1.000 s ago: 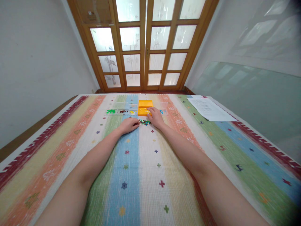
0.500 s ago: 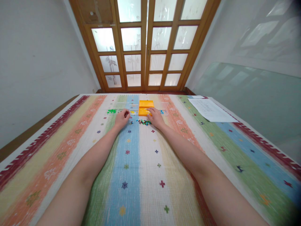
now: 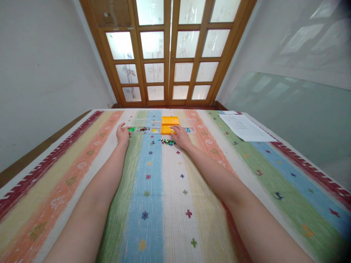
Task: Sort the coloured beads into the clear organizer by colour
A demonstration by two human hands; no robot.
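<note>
My left hand [image 3: 123, 134] is at the left end of a row of clear boxes, its fingertips by the green pieces [image 3: 132, 129]; anything between them is too small to make out. My right hand [image 3: 180, 136] rests with its fingers over the front right part of the open orange box [image 3: 170, 120]. Between the hands, clear boxes hold brown pieces [image 3: 143, 129] and yellow pieces [image 3: 154, 130]. Blue pieces [image 3: 188, 130] lie in a clear box to the right. A loose pile of mixed small pieces [image 3: 168, 142] sits on the cloth before the orange box.
A striped, patterned cloth [image 3: 145, 182] covers the table. Printed white paper [image 3: 244, 127] lies at the back right. Beyond the table stand wooden doors with glass panes [image 3: 155, 72], and a glass sheet [image 3: 287, 106] leans against the right wall.
My left hand has moved left, from beside the brown pieces to the green ones, uncovering the brown pieces. My right hand has stayed at the orange box.
</note>
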